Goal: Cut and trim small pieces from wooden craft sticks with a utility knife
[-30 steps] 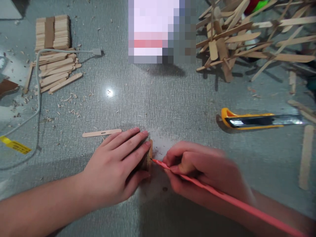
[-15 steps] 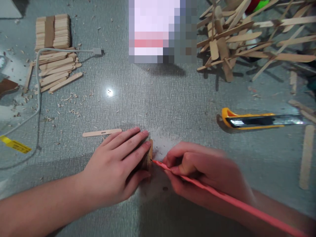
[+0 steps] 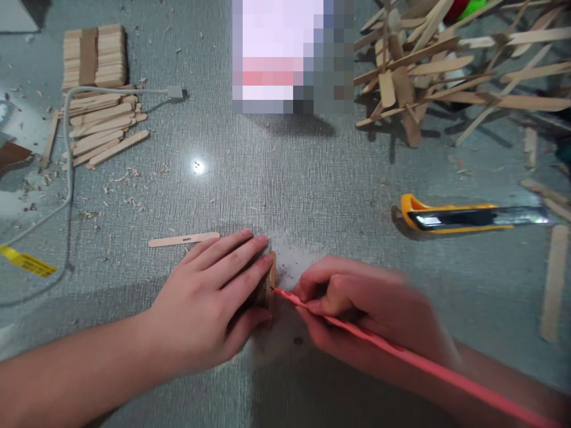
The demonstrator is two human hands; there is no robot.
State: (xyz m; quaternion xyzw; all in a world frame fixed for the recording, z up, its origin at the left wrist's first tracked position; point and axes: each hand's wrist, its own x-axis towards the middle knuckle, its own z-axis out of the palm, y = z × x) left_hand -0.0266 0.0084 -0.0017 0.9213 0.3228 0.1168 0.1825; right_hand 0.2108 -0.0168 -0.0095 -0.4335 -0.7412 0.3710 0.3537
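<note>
A wooden craft stick lies upright in the view, partly covered by my left hand. That hand's fingers are stretched out over it, and the index fingertip and thumb hold it down along its left side. My right hand pinches a long red pencil close to its point. The dark pencil tip touches the stick between my left thumb and index finger. Another craft stick with a small dark mark lies just beyond my left hand, its right end by the fingers.
A yellow box cutter lies to the right, blade showing. Banded craft sticks and loose sticks are at the left under a white cable. A tangle of sticks stands at the far right. A pixelated object is at the top.
Both hands hold nearly the same pose. The pencil tip stays on the craft stick, and a small dark mark shows there now.
</note>
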